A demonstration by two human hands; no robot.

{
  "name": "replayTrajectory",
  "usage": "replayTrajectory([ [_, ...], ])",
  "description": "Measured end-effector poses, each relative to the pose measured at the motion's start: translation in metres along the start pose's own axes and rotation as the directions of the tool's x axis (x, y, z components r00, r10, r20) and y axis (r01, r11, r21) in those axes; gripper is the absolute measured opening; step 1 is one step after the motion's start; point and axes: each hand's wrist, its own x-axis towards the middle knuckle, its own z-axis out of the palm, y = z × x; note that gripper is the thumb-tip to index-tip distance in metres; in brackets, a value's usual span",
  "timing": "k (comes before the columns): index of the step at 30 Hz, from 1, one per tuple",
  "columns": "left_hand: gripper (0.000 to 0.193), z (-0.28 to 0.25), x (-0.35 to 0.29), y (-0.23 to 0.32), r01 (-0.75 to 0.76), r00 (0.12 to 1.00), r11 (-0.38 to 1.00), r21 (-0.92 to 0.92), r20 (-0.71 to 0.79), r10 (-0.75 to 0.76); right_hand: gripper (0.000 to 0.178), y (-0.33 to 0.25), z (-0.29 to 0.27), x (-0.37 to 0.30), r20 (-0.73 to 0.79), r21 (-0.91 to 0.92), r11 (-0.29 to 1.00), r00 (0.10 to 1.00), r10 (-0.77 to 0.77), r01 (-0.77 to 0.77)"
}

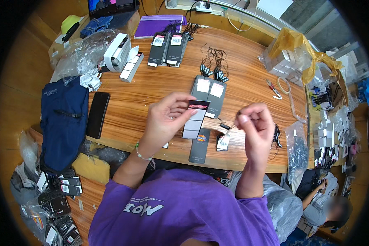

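My left hand (165,115) pinches a hang tag (193,124) with a dark red-marked top and grey panels below. Opposite it, my right hand (257,128) is closed with thumb against fingers on a thin dark cord (233,128), whose small black end piece (224,126) hangs toward the tag. Under the held tag lies a dark hang tag (199,152) with a round logo. A small stack of white labels (222,142) sits beside it. Just beyond my hands rest two stacks of dark tags (215,96) with white stickers, their black cords trailing away.
More stickered tag stacks (159,48) stand at the back, near a banded bundle (115,52). At left lie a phone (98,115) and a navy bag (63,123). Snips (273,89) and boxed cards (289,61) are at right. Another person (322,207) sits lower right.
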Motion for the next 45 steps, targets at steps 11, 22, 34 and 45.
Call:
replayTrajectory([
  [11,0.02,0.024,0.005,0.011,-0.213,0.976,0.973,0.088,0.06,0.208,0.015,0.008,0.027,0.005,0.061,-0.428,0.839,0.937,-0.344,0.336],
  [22,0.018,0.024,0.006,0.013,-0.282,0.959,0.937,0.205,0.069,0.273,0.028,0.006,0.022,0.007,0.096,-0.338,0.917,0.977,-0.189,0.211],
  [34,0.011,0.024,0.005,0.016,-0.443,0.893,0.792,0.42,0.131,0.43,0.033,0.009,0.021,0.01,0.071,-0.068,0.994,0.994,-0.077,0.082],
  [45,0.018,0.026,0.009,0.017,-0.579,0.805,0.688,0.437,0.172,0.568,0.022,0.017,0.023,0.007,0.045,-0.324,0.903,0.958,-0.283,0.282],
])
